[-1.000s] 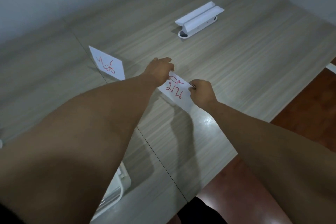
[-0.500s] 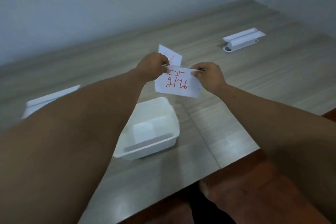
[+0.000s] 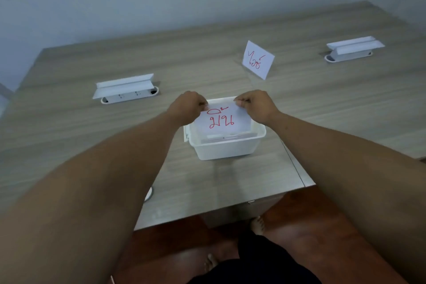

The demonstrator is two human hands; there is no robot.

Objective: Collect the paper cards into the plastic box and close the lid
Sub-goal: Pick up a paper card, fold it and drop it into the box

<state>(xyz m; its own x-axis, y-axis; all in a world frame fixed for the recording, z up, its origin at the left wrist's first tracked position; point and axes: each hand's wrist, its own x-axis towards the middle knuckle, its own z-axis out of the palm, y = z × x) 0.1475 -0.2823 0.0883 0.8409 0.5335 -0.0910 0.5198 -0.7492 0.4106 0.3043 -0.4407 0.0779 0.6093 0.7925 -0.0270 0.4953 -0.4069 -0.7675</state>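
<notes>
A white paper card [image 3: 222, 121] with red handwriting is held by its two upper corners, my left hand [image 3: 187, 106] pinching the left one and my right hand [image 3: 254, 105] the right one. The card hangs inside the open white plastic box [image 3: 227, 148], its lower edge down in the box. The box stands on the wooden table [image 3: 69, 136] near the front edge. A second white card [image 3: 258, 59] with red writing stands upright on the table behind and to the right of the box. No lid is clearly visible.
Two white pop-up socket units sit in the table, one at the left [image 3: 125, 89] and one at the far right [image 3: 353, 48]. A small white object [image 3: 148, 193] peeks out under my left forearm. Grey wall behind; red-brown floor and my feet below the table edge.
Both hands carried the card from the table over to the box and lowered it inside. The view swung so the box is now centred and the second card sits behind it.
</notes>
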